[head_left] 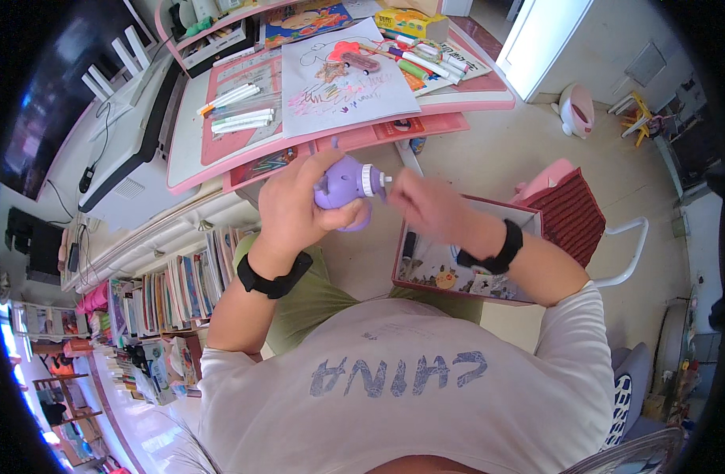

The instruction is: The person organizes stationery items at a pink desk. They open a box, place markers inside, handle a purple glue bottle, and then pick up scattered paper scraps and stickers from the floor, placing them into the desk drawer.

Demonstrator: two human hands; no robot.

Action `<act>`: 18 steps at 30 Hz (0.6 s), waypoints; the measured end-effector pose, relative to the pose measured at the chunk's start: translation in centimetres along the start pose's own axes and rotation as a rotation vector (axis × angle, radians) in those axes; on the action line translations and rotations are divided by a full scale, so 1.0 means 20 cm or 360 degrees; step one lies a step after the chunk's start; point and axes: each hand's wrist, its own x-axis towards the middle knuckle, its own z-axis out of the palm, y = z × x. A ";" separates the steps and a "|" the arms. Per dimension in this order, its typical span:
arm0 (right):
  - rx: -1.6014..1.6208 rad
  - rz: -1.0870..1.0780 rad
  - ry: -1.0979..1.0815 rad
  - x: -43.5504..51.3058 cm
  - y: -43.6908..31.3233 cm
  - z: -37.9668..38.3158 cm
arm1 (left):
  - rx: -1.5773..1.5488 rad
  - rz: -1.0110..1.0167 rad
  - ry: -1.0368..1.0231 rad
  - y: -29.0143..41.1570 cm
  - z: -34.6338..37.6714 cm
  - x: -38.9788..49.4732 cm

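Note:
A purple toy figure [343, 182] with a white ridged collar and a small white tip lies sideways in my left hand [297, 198], the fingers and thumb wrapped around it. Just to the right of its white tip is my right hand [424, 204], blurred, its fingers bent together; whether they pinch anything small cannot be made out. Both hands are in the air in front of the pink-edged desk. Below my right forearm, an open box [407, 255] with small items inside rests near my lap.
The desk [184, 142] bears a drawn-on paper sheet [350, 115], white markers [242, 120], a toy car [361, 63] and a yellow packet [412, 23]. Its shallow drawer [332, 144] stands out below the edge. A red-covered chair [567, 213] is at the right, and books [172, 290] line the left.

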 end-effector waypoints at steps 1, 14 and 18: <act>0.0066 -0.0044 -0.0068 -0.04 -0.03 0.02 | 0.0048 -0.0047 -0.0028 0.00 0.00 0.00; 0.0292 0.0045 0.0252 0.13 0.04 -0.05 | -0.0159 0.0146 0.0125 0.00 0.03 -0.04; 0.0208 -0.0147 0.0088 0.02 -0.05 0.03 | 0.0126 0.0025 0.0091 -0.02 -0.02 0.00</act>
